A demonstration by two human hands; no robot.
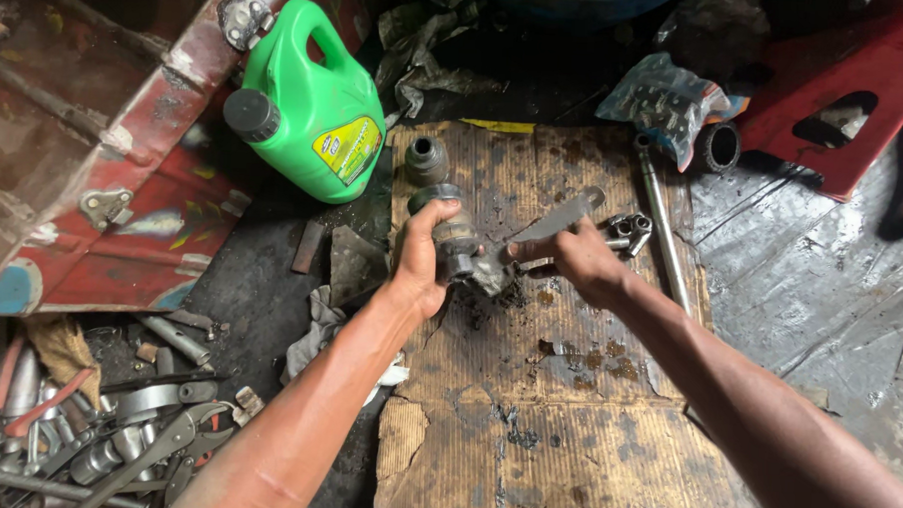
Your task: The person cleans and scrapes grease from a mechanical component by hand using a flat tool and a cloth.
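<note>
Left hand [419,268] wrapped around a greasy metal joint [452,232], fingers clamped on its body, held just above the cardboard [565,428]. Joint sits over the upper middle of the cardboard, cup end tilted up and away from the person.

Right hand [571,260] closed on a flat metal tool [558,220], grip shut around its lower end, blade angled up and to the right. Tool's lower end meets the joint at the grease-caked stub between the 2 hands. Hands close together, nearly touching at the joint.

All placed relative to the cardboard:
- Cardboard is oil-stained, torn at the near edge, dark grease smears under the hands.
- 1 grey cap [426,160] stands on its far left corner, just beyond the joint.
- Small sockets [627,230] lie on its right part, just right of the right hand.
- Long steel bar [659,216] lies along its right edge, running near to far.
- Green jug [312,104] with black cap lies on its side just past the far left corner.
- Plastic bag [667,99] of parts beyond the far right corner, black ring beside it.
- Rag [319,325] off the left edge, by the left forearm.
- Pile of wrenches [85,432] well left of the near corner.
- Red metal panel [125,142] further left.
</note>
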